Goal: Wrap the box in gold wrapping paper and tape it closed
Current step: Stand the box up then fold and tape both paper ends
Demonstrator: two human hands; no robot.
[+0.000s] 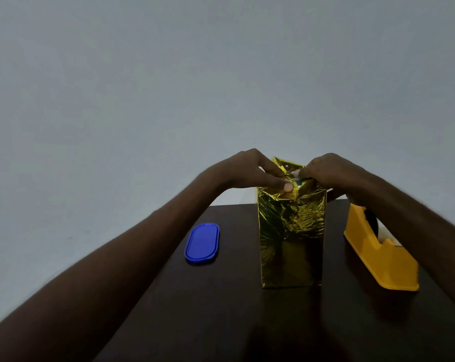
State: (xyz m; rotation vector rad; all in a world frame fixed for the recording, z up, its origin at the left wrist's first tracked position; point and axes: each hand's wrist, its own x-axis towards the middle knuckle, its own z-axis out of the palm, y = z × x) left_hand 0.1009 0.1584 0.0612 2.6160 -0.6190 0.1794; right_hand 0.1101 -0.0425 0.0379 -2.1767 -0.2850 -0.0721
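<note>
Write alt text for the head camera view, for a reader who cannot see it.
Both hands, the left hand and the right hand, pinch and fold the loose gold wrapping paper at the top of an upright box standing on a dark table. A blue oval lid lies flat to its left; a yellow tape dispenser sits to its right.

Box [291,239] upright on dark table [221,309], sides covered in gold wrapping paper [286,220]. Left hand [249,169] and right hand [330,173] pinch paper at open top. Blue lid [202,242] left of box; yellow tape dispenser [378,254] right.
</note>
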